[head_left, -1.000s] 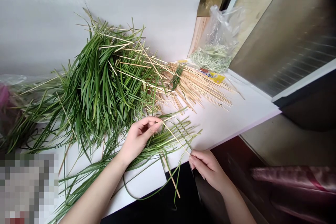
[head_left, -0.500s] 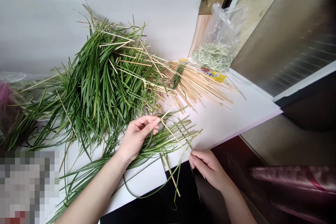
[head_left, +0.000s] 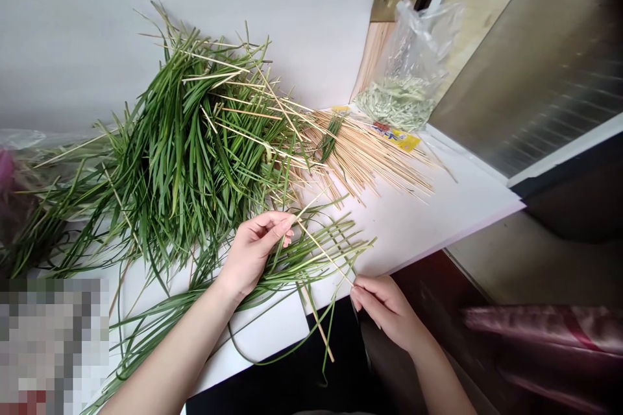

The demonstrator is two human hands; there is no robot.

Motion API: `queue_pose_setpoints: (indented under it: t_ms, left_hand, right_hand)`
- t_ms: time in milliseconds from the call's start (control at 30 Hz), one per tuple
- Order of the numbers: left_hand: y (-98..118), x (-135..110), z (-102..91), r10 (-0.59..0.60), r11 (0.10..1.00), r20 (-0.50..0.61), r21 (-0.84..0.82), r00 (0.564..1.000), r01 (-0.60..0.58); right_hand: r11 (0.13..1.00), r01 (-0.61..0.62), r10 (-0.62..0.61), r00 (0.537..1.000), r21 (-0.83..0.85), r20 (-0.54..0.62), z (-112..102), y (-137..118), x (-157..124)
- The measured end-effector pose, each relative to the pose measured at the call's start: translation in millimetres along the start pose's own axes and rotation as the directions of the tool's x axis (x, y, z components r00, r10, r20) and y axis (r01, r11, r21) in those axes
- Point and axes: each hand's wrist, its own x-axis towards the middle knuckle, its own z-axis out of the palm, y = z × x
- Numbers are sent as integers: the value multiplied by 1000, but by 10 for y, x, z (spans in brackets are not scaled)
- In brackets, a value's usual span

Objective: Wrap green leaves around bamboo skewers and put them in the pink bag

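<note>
My left hand [head_left: 257, 246] pinches a thin bamboo skewer [head_left: 324, 251] near its upper end, between thumb and forefinger. A second pale thin piece juts up and right from the same pinch; what it is I cannot make out. The skewer's lower end is gripped in the fingertips of my right hand [head_left: 384, 311], beyond the table edge. Under the skewer lies a loose row of green garlic chives [head_left: 311, 253], stems pointing right. Behind my left hand rises a large heap of chives [head_left: 180, 136], with several skewers lying across it.
Many bamboo skewers [head_left: 374, 155] fan out right of the heap, with a few green blades on them. A clear plastic bag [head_left: 403, 78] of pale green shreds stands at the back right. One stick [head_left: 321, 334] overhangs the white table's [head_left: 438, 220] front edge.
The view has shifted very slightly. Both hands keep the same hold on the skewer, with hardly any visible movement.
</note>
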Motion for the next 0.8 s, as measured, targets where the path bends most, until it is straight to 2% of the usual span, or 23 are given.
queue_pose_setpoints:
  t_ms: [600, 800]
  left_hand:
    - [20, -5, 24, 76, 994, 12, 83, 997, -77]
    - [13, -30, 10, 58, 992, 43, 105, 997, -62]
  right_hand:
    - [1000, 12, -12, 1000, -3, 1, 2, -12, -11]
    - [999, 39, -39, 999, 20, -4, 5, -9, -1]
